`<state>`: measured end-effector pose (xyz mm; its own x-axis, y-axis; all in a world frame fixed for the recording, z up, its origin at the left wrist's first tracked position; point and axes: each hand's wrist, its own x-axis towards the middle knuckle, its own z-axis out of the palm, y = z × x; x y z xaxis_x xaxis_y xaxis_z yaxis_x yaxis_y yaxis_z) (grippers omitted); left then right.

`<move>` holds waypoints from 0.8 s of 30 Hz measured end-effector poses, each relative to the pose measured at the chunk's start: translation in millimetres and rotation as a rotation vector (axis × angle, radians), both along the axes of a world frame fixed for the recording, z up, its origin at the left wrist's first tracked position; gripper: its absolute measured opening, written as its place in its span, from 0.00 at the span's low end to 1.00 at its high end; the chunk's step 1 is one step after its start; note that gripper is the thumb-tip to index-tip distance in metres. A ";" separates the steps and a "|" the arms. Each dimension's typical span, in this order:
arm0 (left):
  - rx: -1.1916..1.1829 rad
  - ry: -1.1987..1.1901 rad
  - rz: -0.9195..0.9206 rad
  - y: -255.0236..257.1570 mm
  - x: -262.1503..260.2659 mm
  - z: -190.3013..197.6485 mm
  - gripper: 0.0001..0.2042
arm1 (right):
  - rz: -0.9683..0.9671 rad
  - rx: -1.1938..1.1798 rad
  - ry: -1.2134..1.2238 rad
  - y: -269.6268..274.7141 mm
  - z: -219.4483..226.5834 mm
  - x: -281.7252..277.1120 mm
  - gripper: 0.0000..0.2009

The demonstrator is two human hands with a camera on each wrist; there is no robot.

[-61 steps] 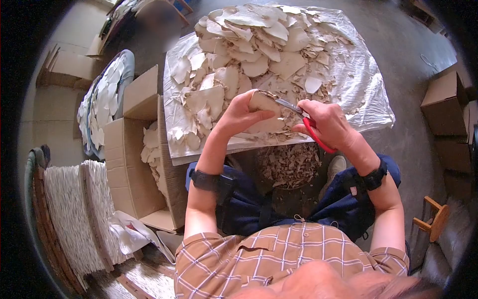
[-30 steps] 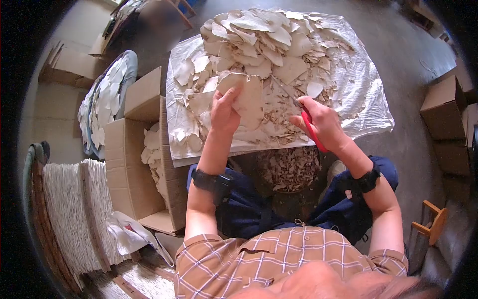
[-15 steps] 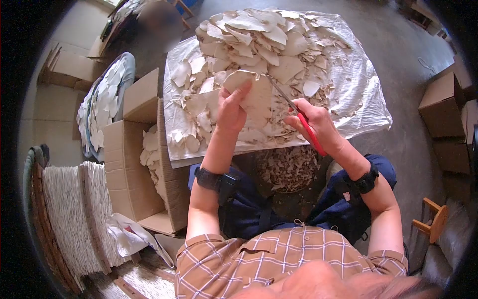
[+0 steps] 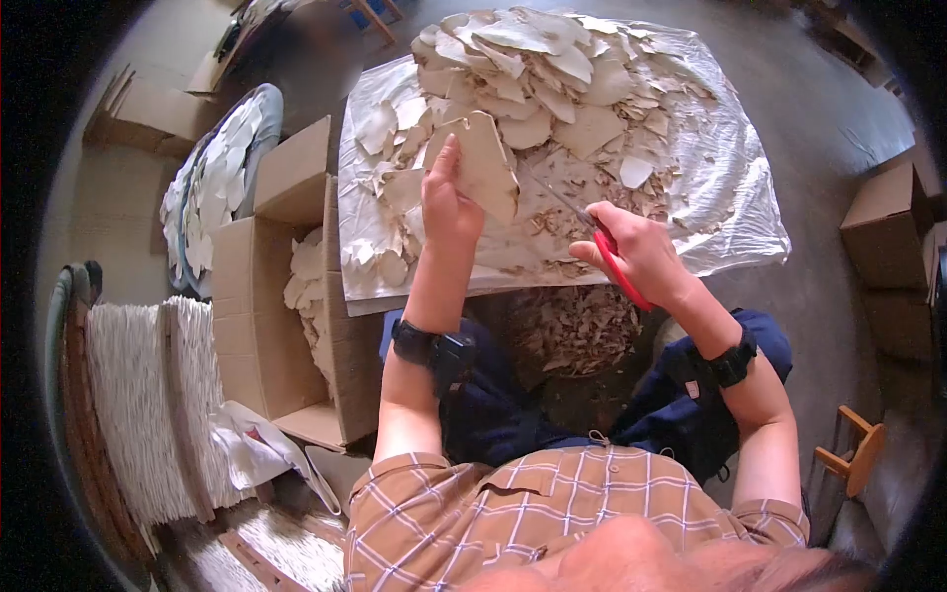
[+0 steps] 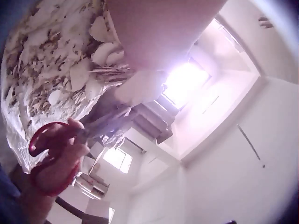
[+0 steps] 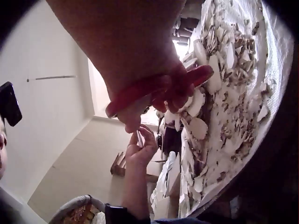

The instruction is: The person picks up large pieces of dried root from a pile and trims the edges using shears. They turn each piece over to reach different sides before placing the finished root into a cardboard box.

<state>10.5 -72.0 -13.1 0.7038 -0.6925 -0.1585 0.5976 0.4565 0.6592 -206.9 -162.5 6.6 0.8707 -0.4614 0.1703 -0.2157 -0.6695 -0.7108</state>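
Red-handled scissors (image 4: 610, 249) at centre right; pale beige flat pieces (image 4: 552, 69) on a white sheet (image 4: 730, 197) up top; brown cardboard box (image 4: 266, 296) left; tan checked shirt (image 4: 552, 513) below.

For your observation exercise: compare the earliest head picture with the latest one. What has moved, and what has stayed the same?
The left hand has lifted the pale flat piece up and away from the scissors, turning it upright over the pile. The blades, which were cutting into the piece, have drawn clear of it. The right hand still grips the red handles, the left still holds the piece, and the cardboard box has not moved.
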 end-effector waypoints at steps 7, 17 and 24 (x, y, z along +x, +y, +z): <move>-0.064 0.106 0.027 -1.6 -2.1 -3.6 0.10 | 0.029 -0.060 -0.004 7.8 -3.1 5.0 0.22; -0.090 0.052 0.052 -1.6 -2.0 -0.6 0.11 | 0.008 0.004 -0.070 15.1 -13.2 6.5 0.19; 0.118 -0.159 -0.045 3.9 -8.9 14.8 0.12 | -0.044 0.128 -0.166 15.0 -17.5 11.6 0.16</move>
